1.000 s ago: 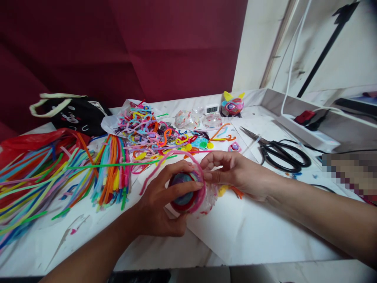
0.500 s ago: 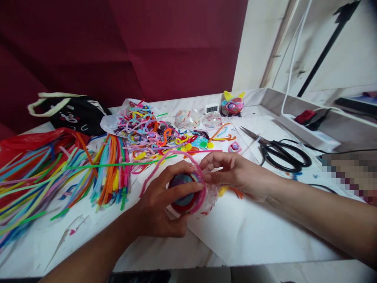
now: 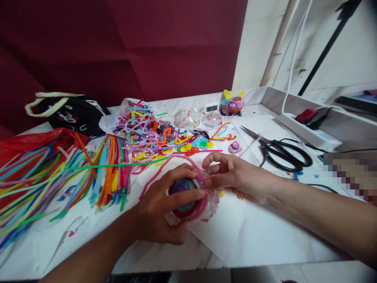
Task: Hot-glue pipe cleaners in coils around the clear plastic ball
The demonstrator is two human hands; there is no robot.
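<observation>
My left hand (image 3: 165, 204) is wrapped round a clear plastic ball (image 3: 212, 207) whose near side carries a purple-blue dome (image 3: 183, 193) ringed in red and pink. A pink pipe cleaner (image 3: 161, 167) runs along the ring's edge, its loose length arching over my left hand to the left. At the ball's right side is my right hand (image 3: 225, 173), thumb and forefinger closed against the pink edge. What sits between those fingertips is hidden. Yellow and orange bits (image 3: 222, 193) show just beyond the ball.
Bundles of coloured pipe cleaners (image 3: 108, 173) lie at left, before a black bag (image 3: 73, 118). Cut curly pieces (image 3: 153, 129) are heaped behind my hands. Black-handled scissors (image 3: 282, 153) lie at right near a power strip (image 3: 312, 131). A decorated ball with yellow horns (image 3: 232, 104) stands at the back.
The ball has tipped slightly in my left hand, and the pink pipe cleaner's arch sits lower. My right fingers have stayed at the ball's right edge.
</observation>
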